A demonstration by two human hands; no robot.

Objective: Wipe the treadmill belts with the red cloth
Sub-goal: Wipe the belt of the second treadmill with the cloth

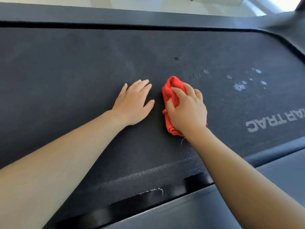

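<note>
Head view, red cloth (pixel 171 95) bunched and gripped by curled fingers of right hand (pixel 187 109) on treadmill belt (pixel 82 63), left hand (pixel 133 103) laid flat beside it, fingers straight, pale wet spots (pixel 239 86) seen near.

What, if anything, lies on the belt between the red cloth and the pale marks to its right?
Nothing visible. Bare belt runs from the red cloth, gripped by the right hand, to the pale marks; the left hand rests flat on the cloth's other side.
</note>
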